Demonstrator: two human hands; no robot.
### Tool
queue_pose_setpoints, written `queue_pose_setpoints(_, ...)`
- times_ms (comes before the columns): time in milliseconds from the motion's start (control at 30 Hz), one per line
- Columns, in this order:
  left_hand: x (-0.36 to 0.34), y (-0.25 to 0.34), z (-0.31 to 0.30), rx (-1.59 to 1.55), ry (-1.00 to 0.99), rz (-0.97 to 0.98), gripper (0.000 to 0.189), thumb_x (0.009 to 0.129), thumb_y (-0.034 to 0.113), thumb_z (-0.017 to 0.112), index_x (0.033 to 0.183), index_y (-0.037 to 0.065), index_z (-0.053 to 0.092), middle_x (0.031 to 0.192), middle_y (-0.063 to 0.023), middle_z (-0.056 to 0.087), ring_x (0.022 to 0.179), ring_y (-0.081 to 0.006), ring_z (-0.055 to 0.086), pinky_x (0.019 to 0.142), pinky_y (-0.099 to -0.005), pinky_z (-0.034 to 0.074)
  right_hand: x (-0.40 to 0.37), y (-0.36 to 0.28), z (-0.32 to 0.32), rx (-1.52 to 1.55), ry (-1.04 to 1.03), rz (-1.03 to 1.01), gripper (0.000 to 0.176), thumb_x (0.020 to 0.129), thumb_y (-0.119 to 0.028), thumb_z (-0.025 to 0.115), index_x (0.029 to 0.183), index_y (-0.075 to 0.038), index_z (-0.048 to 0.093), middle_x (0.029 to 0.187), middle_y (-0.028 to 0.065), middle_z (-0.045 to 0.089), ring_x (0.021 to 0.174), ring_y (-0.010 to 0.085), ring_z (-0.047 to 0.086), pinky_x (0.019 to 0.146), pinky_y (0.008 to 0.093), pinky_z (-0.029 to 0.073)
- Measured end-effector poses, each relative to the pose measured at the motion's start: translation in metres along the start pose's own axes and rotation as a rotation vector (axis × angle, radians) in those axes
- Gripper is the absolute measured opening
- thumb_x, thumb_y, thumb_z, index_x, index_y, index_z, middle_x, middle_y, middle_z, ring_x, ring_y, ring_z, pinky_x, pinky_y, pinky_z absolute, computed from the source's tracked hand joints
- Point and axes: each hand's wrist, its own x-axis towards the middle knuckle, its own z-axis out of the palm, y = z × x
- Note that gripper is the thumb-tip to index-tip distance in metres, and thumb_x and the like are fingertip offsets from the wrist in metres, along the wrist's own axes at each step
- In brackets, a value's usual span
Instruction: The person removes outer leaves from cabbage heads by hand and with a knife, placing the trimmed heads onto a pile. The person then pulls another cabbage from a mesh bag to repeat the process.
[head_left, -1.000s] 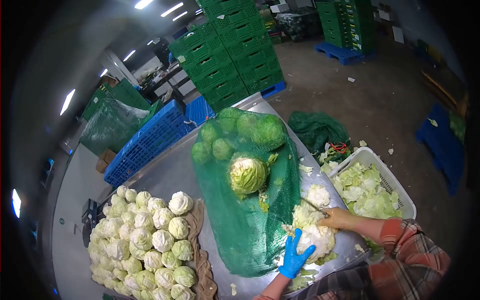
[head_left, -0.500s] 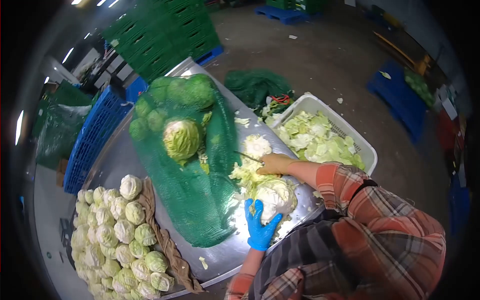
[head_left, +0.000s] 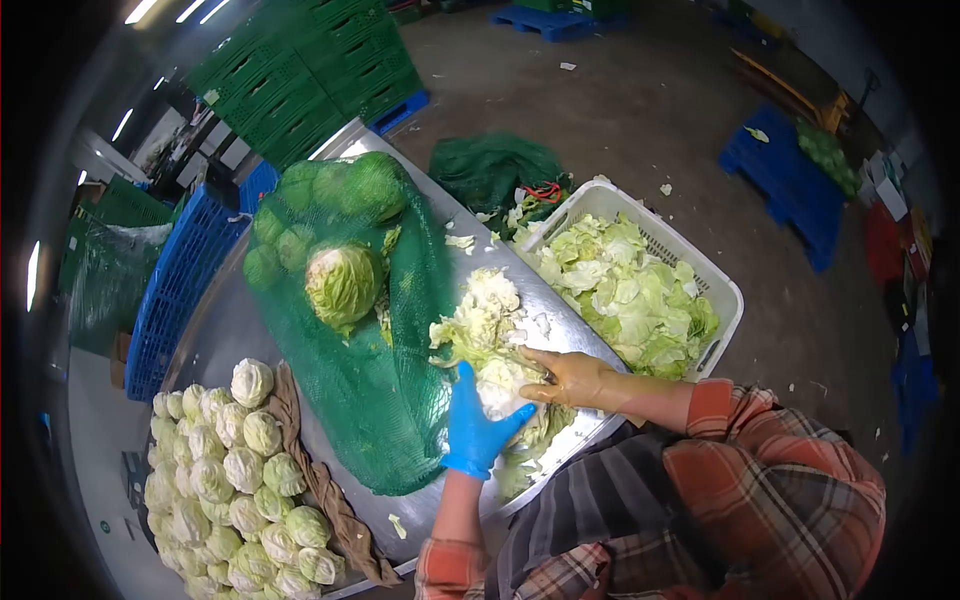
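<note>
A trimmed pale cabbage (head_left: 497, 388) lies on the metal table between my two hands. My left hand (head_left: 478, 430), in a blue glove, has thumb and fingers spread around its near left side. At its right side is my right hand (head_left: 568, 380), thumb and fingers curled against the head. A short dark sliver of the knife (head_left: 541, 376) shows between those fingers; its blade is hidden. Cut-off leaves (head_left: 478, 325) are heaped just beyond the cabbage, and more leaves lie under its near side. An untrimmed green cabbage (head_left: 343, 287) rests on the green net sack (head_left: 345, 420) to the left.
A white crate (head_left: 728, 300) of loose leaves stands against the table's right side. Many trimmed cabbages (head_left: 230, 470) are piled at the left, beside a brown cloth (head_left: 320, 480). Green crates (head_left: 300, 80) and a blue pallet (head_left: 785, 180) stand beyond the table.
My right hand has drawn back from the leaf heap to the cabbage's right side, and the knife blade has gone out of sight. My left hand and the cabbage have shifted left.
</note>
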Motion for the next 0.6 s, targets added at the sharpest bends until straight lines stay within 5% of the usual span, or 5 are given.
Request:
queue_pose_setpoints(100,-0.009,0.004,0.003,0.161,0.029,0.103,0.119,0.058,0.040,0.090,0.141,-0.013,0.023,0.134,-0.0318,0.042,0.124,-0.0409,0.044,0.105,-0.0446,0.037,0.002,-0.004,-0.017,-0.010,-0.160,0.048,0.081,0.085,-0.063,0.053,0.144,-0.010,0.035,0.107,0.0279,0.063,0.097,0.0443,0.061,0.087,0.0463,0.049)
queue_pose_setpoints(333,-0.008,-0.008,0.008,-0.201,0.088,-0.015,0.112,0.061,0.038,0.089,0.139,-0.013,0.027,0.134,-0.0299,0.044,0.124,-0.0383,0.046,0.107,-0.0431,0.035,0.026,0.002,-0.017,0.106,-0.086,-0.052,0.071,0.085,-0.059,0.055,0.134,-0.007,0.049,0.112,0.0247,0.063,0.103,0.0409,0.061,0.092,0.0427,0.047)
queue_pose_setpoints(433,-0.013,-0.030,0.015,-0.034,0.140,0.120,0.109,0.063,0.035,0.088,0.140,-0.012,0.027,0.134,-0.0282,0.045,0.123,-0.0357,0.047,0.107,-0.0432,0.035,0.053,0.038,-0.004,0.165,0.063,0.108,0.068,0.087,-0.057,0.054,0.131,-0.005,0.051,0.108,0.0226,0.065,0.087,0.0352,0.067,0.079,0.0408,0.053)
queue_pose_setpoints(467,-0.015,-0.024,0.016,-0.067,0.156,0.093,0.104,0.066,0.030,0.087,0.141,-0.010,0.027,0.137,-0.0254,0.043,0.127,-0.0320,0.043,0.108,-0.0423,0.033,0.050,0.025,-0.023,0.467,-0.077,0.270,0.063,0.090,-0.054,0.052,0.130,-0.005,0.051,0.096,0.0186,0.067,0.064,0.0254,0.067,0.058,0.0357,0.055)
queue_pose_setpoints(600,-0.019,-0.035,0.043,-0.503,0.470,-0.177,0.093,0.074,0.023,0.082,0.143,-0.006,0.027,0.144,-0.0205,0.035,0.135,-0.0281,0.032,0.113,-0.0389,0.025,0.070,0.035,-0.025,0.516,-0.112,0.360,0.062,0.093,-0.053,0.051,0.137,-0.010,0.045,0.073,0.0130,0.064,0.052,0.0182,0.061,0.046,0.0319,0.051)
